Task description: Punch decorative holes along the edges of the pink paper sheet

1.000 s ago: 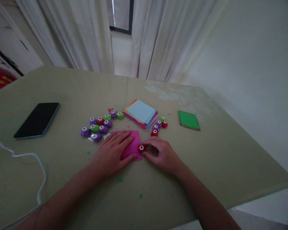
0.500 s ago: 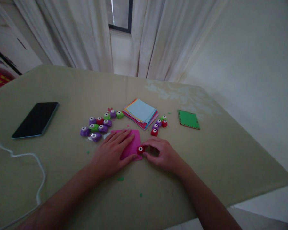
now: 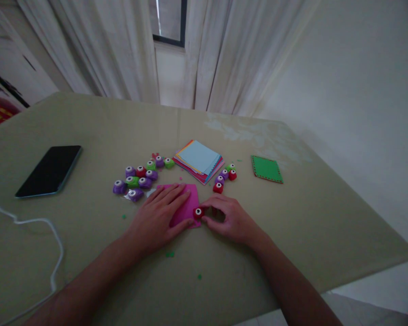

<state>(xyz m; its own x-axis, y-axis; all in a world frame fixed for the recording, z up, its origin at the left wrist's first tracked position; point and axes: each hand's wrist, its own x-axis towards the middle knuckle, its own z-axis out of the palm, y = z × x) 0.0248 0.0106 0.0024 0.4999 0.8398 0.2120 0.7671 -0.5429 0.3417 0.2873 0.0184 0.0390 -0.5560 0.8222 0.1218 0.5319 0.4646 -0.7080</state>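
A pink paper sheet (image 3: 187, 203) is pressed flat on the tabletop (image 3: 309, 226) by the left hand (image 3: 158, 217). The fingers of this hand are stretched out and spread over the sheet, so nothing is grasped by it; the sheet is only held down under the palm and fingers. A small red punch (image 3: 198, 212) is held at the right edge of the sheet by the right hand (image 3: 229, 219). The grip of this hand is closed around the punch, with the thumb and the fingertips on its sides, and the white round top of the punch is seen between them.

Just behind the left hand, a group of purple, green and red punches (image 3: 138, 176) is laid on the tabletop. A stack of coloured paper squares (image 3: 200, 160) is placed behind the pink sheet, and four more small punches (image 3: 224, 175) are seen just to the right of the stack. A green card (image 3: 267, 169) is lying further to the right, well apart from the hands. A black phone (image 3: 49, 170) is placed on the far left, and a white cable (image 3: 37, 235) is running near it. Some tiny green paper bits (image 3: 170, 254) are scattered near the left forearm.
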